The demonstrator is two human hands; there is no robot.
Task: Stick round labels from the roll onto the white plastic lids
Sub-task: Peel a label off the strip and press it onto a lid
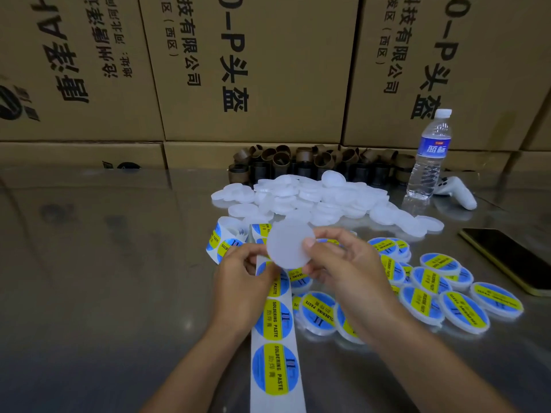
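Head view. The right hand pinches a blank white lid, flat face presented for labelling, above the label strip. The left hand curls at the strip, its grip hidden. Labelled lids lie right of the hands, the unlabelled pile beyond them.

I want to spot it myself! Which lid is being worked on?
Find the long label strip running down the table. Above it, the right hand holds up one white lid. Unlike the piled lids behind, it is off the table, with no label.
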